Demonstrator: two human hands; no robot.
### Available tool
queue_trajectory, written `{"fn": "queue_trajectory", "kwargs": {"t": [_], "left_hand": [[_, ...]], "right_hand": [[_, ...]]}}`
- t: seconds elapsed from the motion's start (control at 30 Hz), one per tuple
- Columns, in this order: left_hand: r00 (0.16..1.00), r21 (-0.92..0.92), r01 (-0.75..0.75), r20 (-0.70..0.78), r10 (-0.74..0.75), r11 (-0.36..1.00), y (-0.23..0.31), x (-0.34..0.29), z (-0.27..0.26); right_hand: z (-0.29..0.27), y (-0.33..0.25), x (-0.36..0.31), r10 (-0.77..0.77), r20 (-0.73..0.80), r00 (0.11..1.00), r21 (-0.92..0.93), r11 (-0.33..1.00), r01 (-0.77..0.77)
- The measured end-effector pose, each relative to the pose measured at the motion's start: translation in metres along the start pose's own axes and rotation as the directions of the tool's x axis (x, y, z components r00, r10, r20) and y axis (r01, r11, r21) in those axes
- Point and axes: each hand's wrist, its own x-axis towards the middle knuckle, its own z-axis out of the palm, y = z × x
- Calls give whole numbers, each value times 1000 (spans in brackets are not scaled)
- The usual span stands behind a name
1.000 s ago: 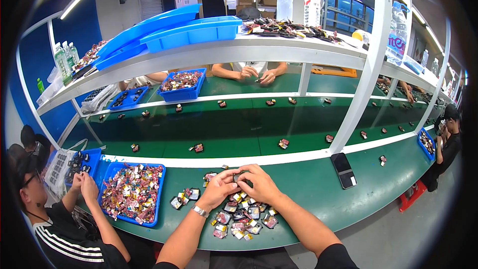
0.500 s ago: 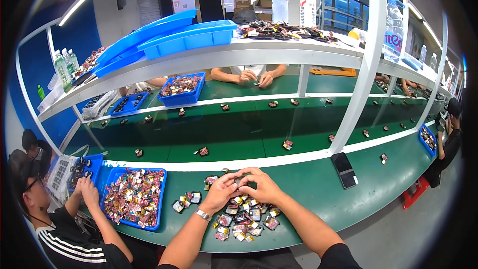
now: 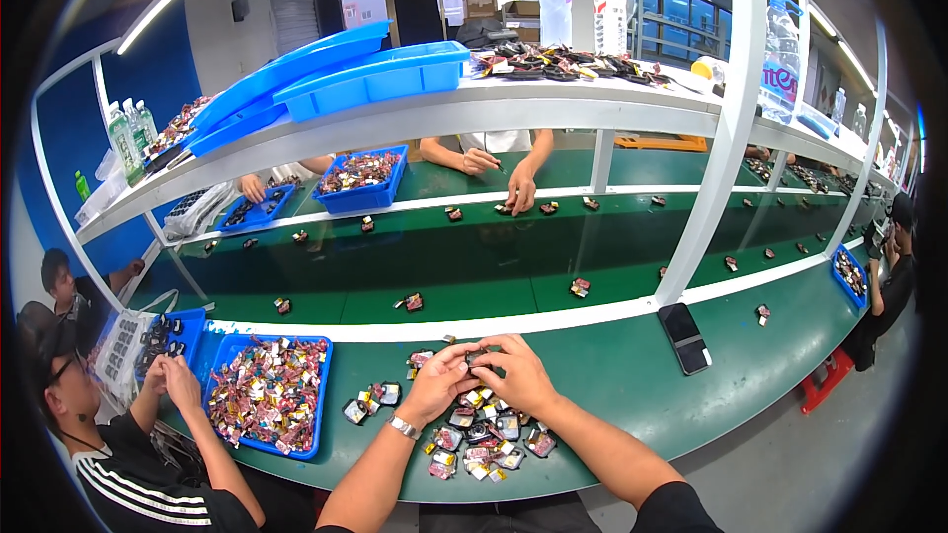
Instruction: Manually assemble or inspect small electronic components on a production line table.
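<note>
Your left hand (image 3: pixel 439 382) and right hand (image 3: pixel 513 375) pinch one small part (image 3: pixel 475 359) together above the pile (image 3: pixel 479 431), so both hands can work it.

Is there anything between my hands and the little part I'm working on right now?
Nothing visible: left hand and right hand already pinch the small dark part together, above the pile of small parts.

The left hand (image 3: pixel 441 387) and right hand (image 3: pixel 513 375) cover a small dark part (image 3: pixel 472 359); it is too tiny to tell, maybe a little battery piece.
</note>
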Motion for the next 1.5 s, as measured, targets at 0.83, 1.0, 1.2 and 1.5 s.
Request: {"fn": "queue_trajectory", "kwargs": {"t": [0.83, 1.0, 1.2, 1.5], "left_hand": [[997, -16, -79, 16, 79, 997, -8, 1, -8], [991, -62, -122, 40, 125, 991, -10, 3, -4], [992, -75, -121, 36, 124, 990, -12, 2, -5], [990, -55, -134, -46, 132, 989, -14, 5, -4]], "right_hand": [[8, -2, 0, 67, 26, 997, 186, 980, -71], [5, -3, 0, 39, -12, 999, 136, 990, -37], [7, -6, 0, 30, -43, 999, 120, 993, -25], [7, -4, 2, -1, -22, 1000, 71, 997, 3]]}}
